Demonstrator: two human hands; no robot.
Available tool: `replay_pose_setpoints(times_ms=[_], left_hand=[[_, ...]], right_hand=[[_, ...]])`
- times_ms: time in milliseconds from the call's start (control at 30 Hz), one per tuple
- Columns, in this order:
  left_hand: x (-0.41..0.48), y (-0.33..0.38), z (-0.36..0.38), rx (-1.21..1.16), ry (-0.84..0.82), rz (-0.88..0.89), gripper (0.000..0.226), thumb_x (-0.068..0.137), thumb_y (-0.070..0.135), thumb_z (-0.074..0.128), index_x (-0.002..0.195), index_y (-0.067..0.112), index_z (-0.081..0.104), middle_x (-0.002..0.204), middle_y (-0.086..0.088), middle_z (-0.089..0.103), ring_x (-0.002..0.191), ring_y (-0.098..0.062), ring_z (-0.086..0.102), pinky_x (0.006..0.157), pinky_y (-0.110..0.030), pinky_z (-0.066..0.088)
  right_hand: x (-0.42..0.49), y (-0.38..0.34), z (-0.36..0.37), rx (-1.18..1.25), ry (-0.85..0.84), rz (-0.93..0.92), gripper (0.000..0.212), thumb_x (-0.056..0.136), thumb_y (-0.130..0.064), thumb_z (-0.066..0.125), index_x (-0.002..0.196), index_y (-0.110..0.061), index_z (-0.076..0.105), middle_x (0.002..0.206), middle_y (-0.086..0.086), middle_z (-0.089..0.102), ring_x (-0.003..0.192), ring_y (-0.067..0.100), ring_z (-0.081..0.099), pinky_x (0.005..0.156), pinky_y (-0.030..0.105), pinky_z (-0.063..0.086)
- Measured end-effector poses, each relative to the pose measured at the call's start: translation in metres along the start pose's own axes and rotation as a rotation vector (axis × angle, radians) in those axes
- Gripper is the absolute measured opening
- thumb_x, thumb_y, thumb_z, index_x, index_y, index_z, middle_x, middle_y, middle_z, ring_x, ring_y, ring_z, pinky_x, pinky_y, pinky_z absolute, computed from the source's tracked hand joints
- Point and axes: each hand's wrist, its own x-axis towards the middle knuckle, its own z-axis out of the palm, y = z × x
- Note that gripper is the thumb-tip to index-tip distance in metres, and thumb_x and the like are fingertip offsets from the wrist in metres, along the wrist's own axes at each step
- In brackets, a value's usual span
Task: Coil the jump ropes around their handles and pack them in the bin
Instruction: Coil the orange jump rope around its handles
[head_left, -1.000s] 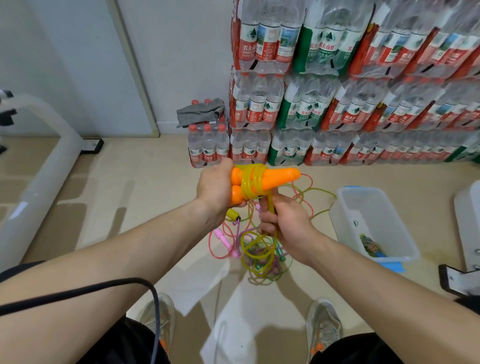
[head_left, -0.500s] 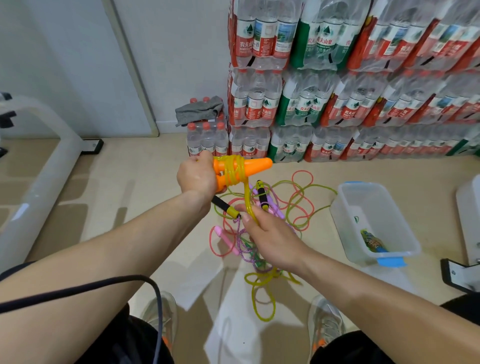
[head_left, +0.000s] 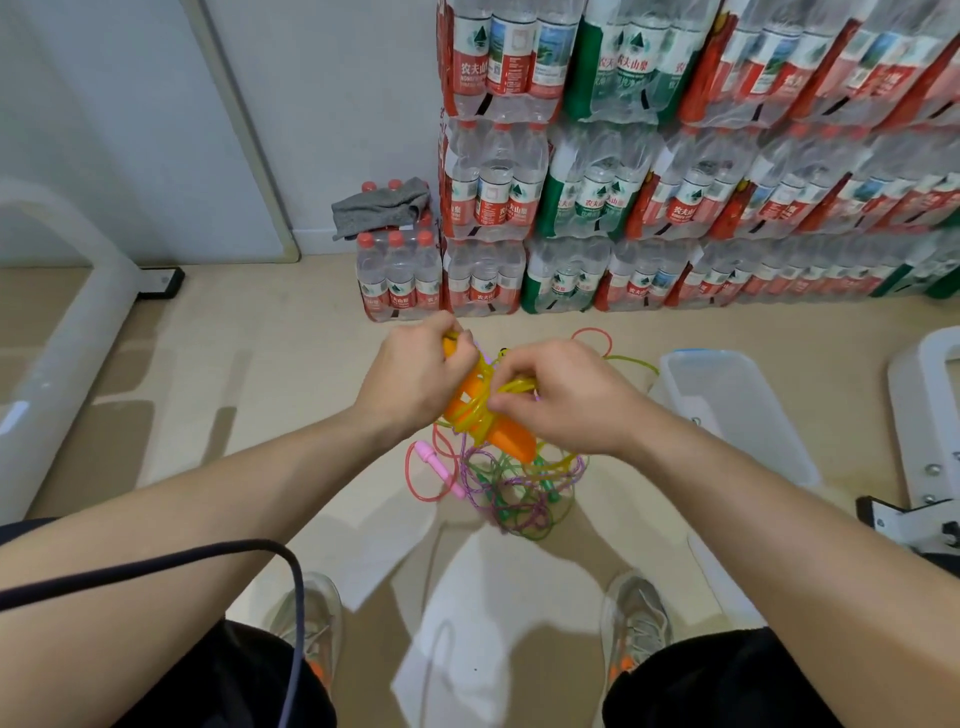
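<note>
Head view: the person holds a pair of orange plastic jump-rope handles (head_left: 511, 442) out in front, above the beige floor (head_left: 249, 364), tilted so that one end points down towards the right. The left hand (head_left: 415, 379) has its grip closed round the upper end of the handles, fingers curled over them. A yellow translucent cord (head_left: 480, 415) is wound in several turns round the middle of the handles. The right hand (head_left: 563, 397) touches the handles from the other side, its grip closed, fingertips pinching a loop of this cord.

Under the hands, a tangle of pink, purple and green jump ropes (head_left: 514, 493) lies on the floor, one pink handle at its left edge. A clear plastic bin (head_left: 753, 426) stands on the floor just right of the tangle; what it holds cannot be made out.

Shrink-wrapped packs of water bottles (head_left: 623, 208) are stacked against the wall, with a grey cloth (head_left: 382, 208) on the lowest pack. White paper sheets (head_left: 467, 623) lie between the person's shoes, and a black cable (head_left: 293, 597) crosses the left forearm.
</note>
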Motion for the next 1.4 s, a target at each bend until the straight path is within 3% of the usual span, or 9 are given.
replay_pose_setpoints(times_ms=[167,333,467,633,733,867,1067,1267,1400], left_hand=[[0.0,0.012,-0.006,-0.185,-0.13,0.016,0.017,0.086,0.036,0.051,0.071,0.03,0.057,0.075,0.009,0.059,0.07,-0.009,0.056,0.059,-0.032,0.047],[0.001,0.016,-0.009,-0.511,-0.148,-0.195,0.025,0.091,0.027,0.051,0.073,0.011,0.058,0.067,-0.004,0.055,0.059,-0.026,0.058,0.051,-0.047,0.054],[0.002,0.019,-0.014,-0.743,-0.111,-0.35,0.028,0.099,0.021,0.046,0.073,0.012,0.052,0.064,-0.007,0.054,0.052,-0.026,0.06,0.044,-0.034,0.05],[0.01,0.017,-0.02,-0.801,0.114,-0.583,0.027,0.1,0.029,0.047,0.078,0.014,0.052,0.075,-0.009,0.058,0.062,-0.025,0.063,0.044,-0.028,0.051],[0.016,0.005,-0.019,-0.653,0.205,-0.6,0.026,0.098,0.03,0.047,0.078,0.015,0.055,0.084,-0.013,0.063,0.073,-0.031,0.067,0.052,-0.038,0.059],[0.018,-0.002,-0.018,-0.354,0.254,-0.428,0.027,0.092,0.036,0.044,0.078,0.018,0.057,0.074,-0.008,0.059,0.074,-0.033,0.065,0.064,-0.054,0.06],[0.014,-0.003,-0.012,-0.126,0.156,-0.208,0.028,0.093,0.043,0.04,0.084,0.023,0.057,0.073,-0.003,0.06,0.076,-0.032,0.063,0.067,-0.045,0.057],[0.009,0.001,-0.009,-0.072,0.002,-0.097,0.025,0.094,0.039,0.046,0.084,0.021,0.062,0.079,-0.007,0.063,0.072,-0.028,0.063,0.061,-0.045,0.057],[0.006,0.008,-0.013,-0.163,-0.103,-0.027,0.025,0.093,0.029,0.05,0.071,0.022,0.059,0.071,-0.001,0.059,0.063,-0.02,0.058,0.052,-0.043,0.053]], right_hand=[[0.006,0.034,-0.001,0.467,0.004,0.02,0.019,0.082,-0.02,0.084,0.08,-0.019,0.065,0.068,-0.019,0.062,0.066,0.0,0.055,0.064,0.026,0.046],[0.004,0.042,0.007,0.891,0.023,0.14,0.024,0.098,-0.023,0.061,0.077,-0.012,0.058,0.061,-0.006,0.054,0.054,0.006,0.046,0.052,0.02,0.037],[0.002,0.032,0.026,1.093,-0.017,0.348,0.04,0.105,-0.041,0.044,0.076,-0.014,0.05,0.055,-0.001,0.038,0.046,0.011,0.034,0.05,0.027,0.034],[-0.012,0.018,0.054,0.937,-0.039,0.43,0.049,0.109,-0.042,0.032,0.071,-0.016,0.049,0.052,-0.005,0.032,0.048,0.013,0.03,0.054,0.031,0.034],[-0.017,0.003,0.053,0.494,-0.05,0.295,0.043,0.107,-0.044,0.034,0.078,-0.018,0.05,0.058,-0.011,0.045,0.056,0.012,0.043,0.059,0.032,0.035],[-0.016,-0.016,0.036,0.103,-0.102,0.145,0.036,0.107,-0.041,0.034,0.076,-0.023,0.042,0.072,-0.005,0.048,0.075,0.021,0.047,0.065,0.037,0.031],[-0.012,-0.012,0.007,-0.319,-0.038,-0.01,0.027,0.1,-0.044,0.05,0.085,-0.023,0.058,0.076,0.001,0.056,0.082,0.03,0.054,0.062,0.034,0.034],[-0.005,-0.01,-0.016,-0.341,-0.002,-0.076,0.036,0.077,-0.063,0.073,0.088,-0.031,0.063,0.079,-0.009,0.066,0.082,0.019,0.061,0.073,0.035,0.051],[-0.002,0.004,-0.022,0.049,-0.03,0.034,0.042,0.058,-0.053,0.091,0.077,-0.025,0.065,0.065,-0.014,0.058,0.062,0.006,0.052,0.058,0.033,0.043]])
